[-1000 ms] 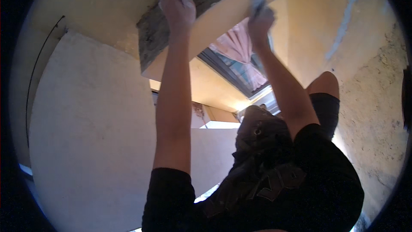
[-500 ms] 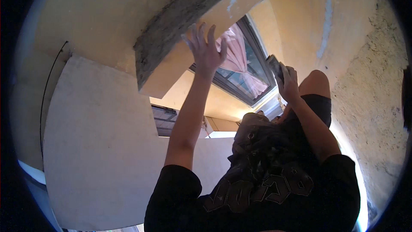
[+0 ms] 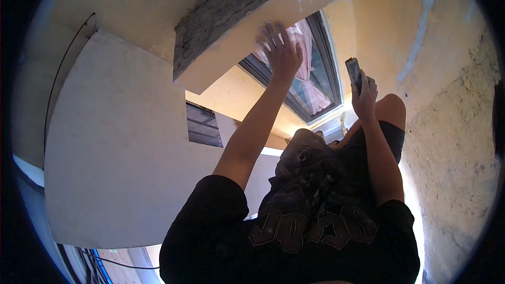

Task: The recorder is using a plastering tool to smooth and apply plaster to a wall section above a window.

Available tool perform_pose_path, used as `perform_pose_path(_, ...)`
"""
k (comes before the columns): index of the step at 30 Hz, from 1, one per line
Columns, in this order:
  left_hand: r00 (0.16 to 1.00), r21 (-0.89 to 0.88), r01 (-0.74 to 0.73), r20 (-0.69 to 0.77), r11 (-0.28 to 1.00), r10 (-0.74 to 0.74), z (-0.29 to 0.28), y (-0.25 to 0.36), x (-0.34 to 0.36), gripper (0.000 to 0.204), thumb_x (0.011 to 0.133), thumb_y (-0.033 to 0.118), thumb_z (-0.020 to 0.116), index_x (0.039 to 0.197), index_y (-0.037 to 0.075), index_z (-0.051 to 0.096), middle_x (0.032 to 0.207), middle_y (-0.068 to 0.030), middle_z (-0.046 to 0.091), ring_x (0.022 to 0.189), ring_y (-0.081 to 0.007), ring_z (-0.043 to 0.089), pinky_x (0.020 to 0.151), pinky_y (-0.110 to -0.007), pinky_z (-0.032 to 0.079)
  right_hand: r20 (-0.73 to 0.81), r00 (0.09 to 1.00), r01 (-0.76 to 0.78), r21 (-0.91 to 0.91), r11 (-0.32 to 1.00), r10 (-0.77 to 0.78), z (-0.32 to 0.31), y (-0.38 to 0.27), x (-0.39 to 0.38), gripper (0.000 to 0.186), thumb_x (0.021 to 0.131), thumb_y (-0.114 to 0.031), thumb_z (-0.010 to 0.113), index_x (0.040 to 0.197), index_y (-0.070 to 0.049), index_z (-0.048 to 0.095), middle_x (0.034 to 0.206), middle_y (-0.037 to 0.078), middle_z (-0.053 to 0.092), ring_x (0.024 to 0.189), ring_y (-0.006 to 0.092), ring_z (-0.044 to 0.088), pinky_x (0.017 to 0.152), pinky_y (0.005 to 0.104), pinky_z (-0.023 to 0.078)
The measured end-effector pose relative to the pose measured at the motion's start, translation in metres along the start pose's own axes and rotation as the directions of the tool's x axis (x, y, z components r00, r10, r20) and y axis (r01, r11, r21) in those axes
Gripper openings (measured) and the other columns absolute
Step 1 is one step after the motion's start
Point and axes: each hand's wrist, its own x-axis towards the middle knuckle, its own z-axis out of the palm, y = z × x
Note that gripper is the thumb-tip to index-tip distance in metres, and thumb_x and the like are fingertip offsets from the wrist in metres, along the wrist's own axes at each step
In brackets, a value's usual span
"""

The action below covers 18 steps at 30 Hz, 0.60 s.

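My left hand [image 3: 280, 52] is open, fingers spread against the smooth cream face [image 3: 221, 55] of an overhanging beam or ledge. That face has pale patches toward its right end, and a rough grey strip [image 3: 215, 13] runs along its side. Lower and to the right, clear of the beam, my right hand [image 3: 365, 97] grips a small dark grey block [image 3: 353, 68], beside my bent knee.
A window [image 3: 326, 68] with a tied pink curtain lies beyond the beam. A large white panel [image 3: 115, 126] fills the left. A yellow wall [image 3: 447, 126] with rough, flaking plaster is on the right. A black cable [image 3: 63, 58] runs at the left edge.
My left hand left the beam's upper edge and moved right onto its cream face, fingers spread. My right hand came down from the beam with the block, then shifted slightly right.
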Motion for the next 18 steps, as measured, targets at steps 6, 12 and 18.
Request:
perform_pose_path(6, 0.982, -0.079, 0.150, -0.107, 0.986, -0.158, -0.013, -0.004, 0.014, 0.085, 0.084, 0.044, 0.056, 0.144, -0.009, 0.026, 0.150, -0.0352, 0.015, 0.139, -0.0553, 0.010, 0.109, -0.069, 0.007, 0.036, 0.999, -0.041, -0.012, 0.999, 0.041, 0.003, 0.011, -0.004, 0.052, 0.089, -0.020, 0.062, 0.135, -0.004, 0.047, 0.115, 0.019, 0.053, 0.104, 0.0373, 0.053, 0.091, 0.0481, 0.042)
perform_pose_path(12, 0.996, -0.219, 0.089, 0.020, 0.972, -0.087, -0.006, 0.037, 0.002, 0.088, 0.081, 0.037, 0.062, 0.147, -0.005, 0.022, 0.151, -0.0351, 0.015, 0.138, -0.0559, 0.012, 0.111, -0.066, 0.010, 0.056, 0.997, -0.052, 0.032, 0.998, 0.050, 0.013, 0.017, -0.005, 0.050, 0.089, -0.020, 0.062, 0.134, -0.004, 0.048, 0.111, 0.022, 0.054, 0.101, 0.0392, 0.054, 0.087, 0.0484, 0.044)
perform_pose_path(18, 0.992, -0.251, -0.117, 0.011, 0.961, 0.124, -0.001, 0.067, 0.063, 0.090, 0.079, 0.037, 0.067, 0.148, -0.001, 0.024, 0.153, -0.0289, 0.018, 0.142, -0.0486, 0.014, 0.113, -0.062, 0.011, 0.086, 0.995, -0.058, -0.027, 0.998, 0.060, 0.013, 0.020, -0.009, 0.051, 0.089, -0.021, 0.062, 0.134, -0.004, 0.047, 0.113, 0.021, 0.054, 0.102, 0.0381, 0.054, 0.087, 0.0492, 0.043)
